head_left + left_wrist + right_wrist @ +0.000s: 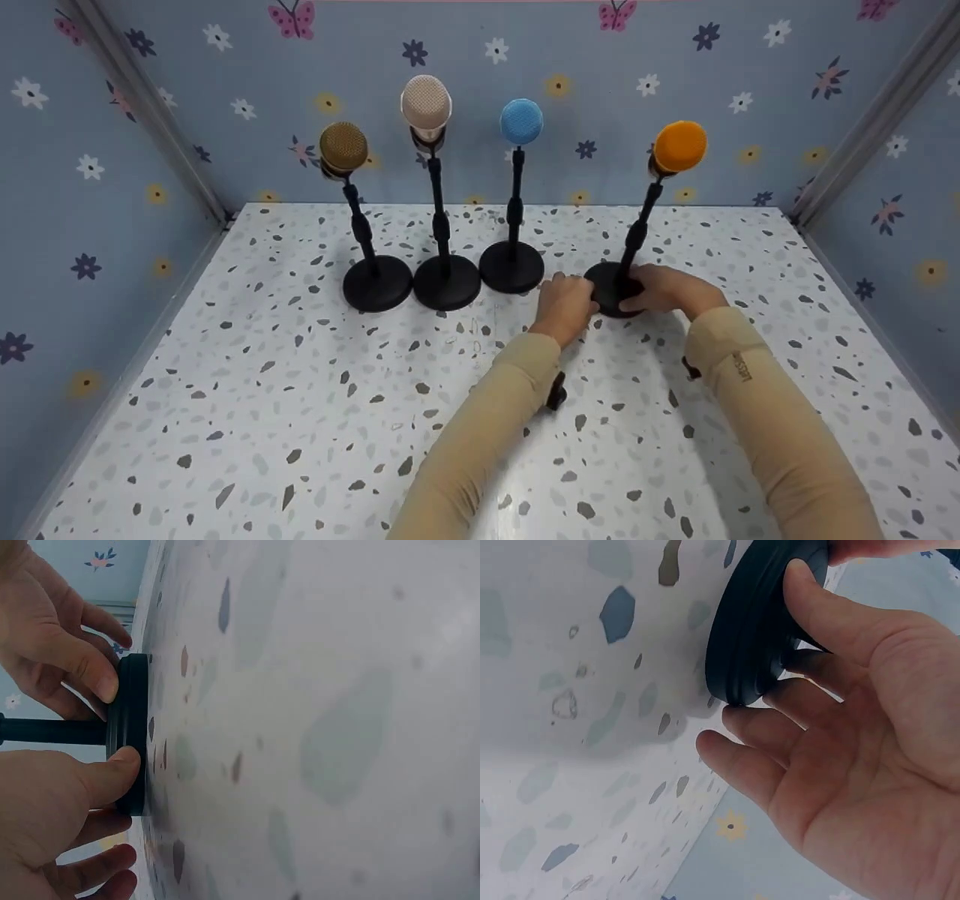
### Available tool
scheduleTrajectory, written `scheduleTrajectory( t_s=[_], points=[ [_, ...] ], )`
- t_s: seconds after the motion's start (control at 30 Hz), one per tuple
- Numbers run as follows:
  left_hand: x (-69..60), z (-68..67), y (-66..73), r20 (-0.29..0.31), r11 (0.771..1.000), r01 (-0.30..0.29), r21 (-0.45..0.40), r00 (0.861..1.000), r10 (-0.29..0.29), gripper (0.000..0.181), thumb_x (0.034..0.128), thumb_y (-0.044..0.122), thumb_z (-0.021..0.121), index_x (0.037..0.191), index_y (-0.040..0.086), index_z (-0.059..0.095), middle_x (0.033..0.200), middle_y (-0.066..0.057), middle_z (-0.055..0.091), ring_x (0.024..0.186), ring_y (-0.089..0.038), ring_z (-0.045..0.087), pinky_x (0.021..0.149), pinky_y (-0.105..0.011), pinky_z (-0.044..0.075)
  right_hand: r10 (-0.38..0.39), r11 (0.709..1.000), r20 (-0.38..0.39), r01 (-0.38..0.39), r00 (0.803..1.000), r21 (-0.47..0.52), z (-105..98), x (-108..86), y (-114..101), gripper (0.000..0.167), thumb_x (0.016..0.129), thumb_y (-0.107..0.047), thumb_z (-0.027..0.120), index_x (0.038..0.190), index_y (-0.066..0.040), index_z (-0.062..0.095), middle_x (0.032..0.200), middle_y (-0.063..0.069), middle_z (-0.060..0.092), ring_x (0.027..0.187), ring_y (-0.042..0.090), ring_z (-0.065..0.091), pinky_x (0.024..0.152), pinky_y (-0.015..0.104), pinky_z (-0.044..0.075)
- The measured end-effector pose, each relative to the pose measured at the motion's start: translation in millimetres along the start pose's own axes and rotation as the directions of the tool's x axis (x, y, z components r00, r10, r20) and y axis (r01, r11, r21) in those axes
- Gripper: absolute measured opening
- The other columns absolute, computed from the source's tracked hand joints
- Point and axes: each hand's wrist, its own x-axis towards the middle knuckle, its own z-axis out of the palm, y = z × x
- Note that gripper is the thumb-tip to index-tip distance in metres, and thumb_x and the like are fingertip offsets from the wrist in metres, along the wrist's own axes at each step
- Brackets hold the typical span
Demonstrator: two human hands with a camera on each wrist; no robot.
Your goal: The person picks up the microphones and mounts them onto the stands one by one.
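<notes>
An orange-headed microphone (680,146) tops a black stand whose round base (602,279) is on the speckled table. Both hands grip that base from opposite sides. My left hand (566,304) is at its left edge; in the left wrist view its thumb (124,759) presses the rim, with fingers bent beside the edge. On the right side, my right hand (667,289) has its thumb on top of the base. The right wrist view shows the right fingers (769,731) at the rim of the base (739,637). The stand's post leans slightly right in the head view.
Left of the hands stand three more microphones on black round-based stands: blue (521,121), pale pink-white (426,103) and brown-gold (343,146). A flowered blue wall (480,176) runs behind, with side panels left and right. Speckled tabletop (300,420) extends toward the front.
</notes>
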Motion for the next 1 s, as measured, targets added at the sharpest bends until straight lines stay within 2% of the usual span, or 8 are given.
scheduleTrajectory(
  t_s=[0.1, 0.17, 0.23, 0.37, 0.53, 0.73, 0.87, 1.0],
  points=[
    [1.3, 4.1, 5.0, -0.025, 1.0, 0.0, 0.028, 1.0, 0.0, 0.022, 0.0971, 0.036, 0.07, 0.109, 0.018, 0.078, 0.106, -0.001, 0.075, 0.098, -0.023, 0.064, 0.083, -0.038, 0.051, 0.057, 0.998, 0.014, -0.057, 0.998, 0.011, -1, 0.5, 3, 0.064, 0.101, -0.027, 0.065, 0.151, 0.005, 0.04, 0.143, 0.03, 0.049, 0.122, 0.045, 0.055, 0.102, 0.06, 0.044],
    [2.4, 5.5, 7.1, -0.019, 0.999, 0.009, 0.042, 1.0, -0.008, 0.025, 0.0985, 0.038, 0.067, 0.111, 0.019, 0.077, 0.108, 0.0, 0.074, 0.101, -0.023, 0.062, 0.085, -0.039, 0.049, 0.066, 0.998, 0.011, -0.066, 0.998, 0.005, -1, 1.6, 5, 0.062, 0.101, -0.028, 0.064, 0.15, 0.005, 0.042, 0.141, 0.03, 0.051, 0.114, 0.044, 0.059, 0.096, 0.058, 0.048],
    [3.5, 6.0, 8.3, -0.003, 0.998, 0.023, 0.054, 1.0, -0.023, 0.028, 0.1001, 0.041, 0.064, 0.114, 0.019, 0.075, 0.112, 0.002, 0.073, 0.104, -0.023, 0.06, 0.089, -0.039, 0.048, 0.054, 0.998, -0.007, -0.054, 0.999, -0.017, -2, 3.4, 5, 0.06, 0.101, -0.027, 0.064, 0.148, 0.006, 0.044, 0.14, 0.03, 0.053, 0.115, 0.044, 0.059, 0.097, 0.058, 0.047],
    [5.9, 5.2, 8.2, 0.027, 0.995, 0.041, 0.092, 0.999, -0.043, 0.04, 0.1028, 0.045, 0.057, 0.128, 0.017, 0.069, 0.122, 0.002, 0.07, 0.114, -0.024, 0.056, 0.094, -0.04, 0.045, 0.001, 0.998, -0.047, -0.004, 0.999, -0.057, -4, 10.0, 2, 0.056, 0.101, -0.024, 0.064, 0.145, 0.007, 0.048, 0.142, 0.03, 0.052, 0.127, 0.047, 0.051, 0.107, 0.06, 0.039],
    [7.0, 2.6, 6.2, 0.067, 0.988, 0.06, 0.142, 0.995, -0.07, 0.052, 0.1052, 0.045, 0.052, 0.145, 0.012, 0.057, 0.135, 0.001, 0.064, 0.125, -0.025, 0.05, 0.099, -0.043, 0.043, -0.05, 0.997, -0.034, 0.048, 0.998, -0.056, -5, 21.9, 4, 0.057, 0.103, -0.023, 0.06, 0.149, 0.006, 0.042, 0.148, 0.031, 0.045, 0.135, 0.049, 0.043, 0.113, 0.061, 0.032],
    [6.1, -3.7, 5.5, 0.107, 0.984, 0.098, 0.147, 0.988, -0.114, 0.055, 0.1047, 0.05, 0.05, 0.148, 0.016, 0.054, 0.14, 0.002, 0.059, 0.13, -0.026, 0.045, 0.101, -0.051, 0.039, -0.046, 0.998, -0.03, 0.045, 0.998, -0.042, -5, 28.1, 4, 0.059, 0.105, -0.024, 0.056, 0.153, 0.004, 0.037, 0.153, 0.031, 0.038, 0.139, 0.049, 0.037, 0.115, 0.062, 0.027],
    [5.8, -5.3, 2.6, 0.11, 0.985, 0.094, 0.145, 0.988, -0.11, 0.053, 0.1053, 0.049, 0.048, 0.147, 0.016, 0.055, 0.14, 0.002, 0.059, 0.13, -0.026, 0.045, 0.102, -0.053, 0.038, -0.042, 0.998, -0.03, 0.041, 0.999, -0.05, -5, 26.9, 2, 0.059, 0.106, -0.027, 0.054, 0.155, 0.001, 0.035, 0.155, 0.029, 0.036, 0.14, 0.049, 0.036, 0.115, 0.063, 0.026],
    [7.8, -5.9, 0.1, 0.134, 0.989, 0.076, 0.124, 0.987, -0.092, 0.057, 0.1054, 0.047, 0.049, 0.152, 0.014, 0.048, 0.145, 0.0, 0.055, 0.133, -0.027, 0.043, 0.104, -0.053, 0.038, -0.024, 0.998, -0.037, 0.022, 0.999, -0.061, -4, 23.8, 0, 0.059, 0.108, -0.027, 0.051, 0.158, -0.003, 0.031, 0.155, 0.029, 0.036, 0.139, 0.049, 0.037, 0.113, 0.063, 0.029]
  ],
)
